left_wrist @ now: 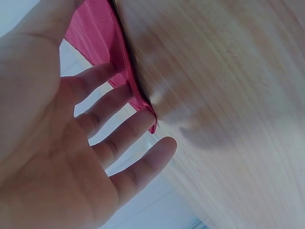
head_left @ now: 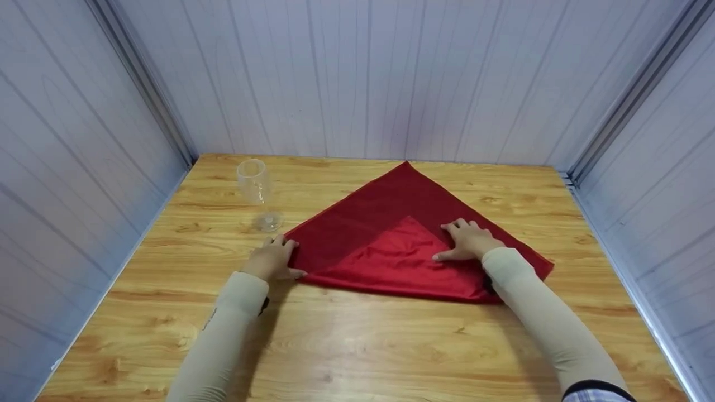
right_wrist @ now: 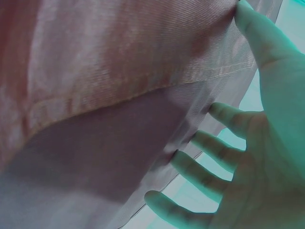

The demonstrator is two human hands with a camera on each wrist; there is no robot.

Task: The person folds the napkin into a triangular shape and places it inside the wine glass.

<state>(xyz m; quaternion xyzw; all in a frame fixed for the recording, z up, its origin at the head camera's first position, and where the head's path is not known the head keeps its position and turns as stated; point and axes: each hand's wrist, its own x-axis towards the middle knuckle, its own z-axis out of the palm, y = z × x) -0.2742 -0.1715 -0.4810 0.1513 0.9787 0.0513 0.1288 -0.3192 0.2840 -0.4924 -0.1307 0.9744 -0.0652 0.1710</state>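
1. We find the red satin napkin (head_left: 357, 223) spread across the middle of the tabletop (head_left: 357, 346), with its near part turned up as a brighter flap (head_left: 385, 259) over the duller layer; the flap's tip lies short of the far corner.

2. Our left hand (head_left: 272, 261) is loosely spread at the napkin's left corner, its long fingers nearly straight. The left wrist view shows fingertips against the hem but no firm grip.

3. Our right hand (head_left: 470, 242) is spread too, with its thumb on the flap and its other fingers reaching to the duller layer. It rests there, gripping nothing that we can see.

4. The flap looks wrinkled, so we judge that pressing the fold flat now could set those creases in.

5. With such light contact on slick-looking cloth, a sideways push by either hand could slide the layers apart or skew the near fold.

6. The clear stemmed glass (head_left: 256, 187) stands just beyond our left hand, near the napkin's left corner. A careless outward sweep, or a swing of the cloth, could tip it over.
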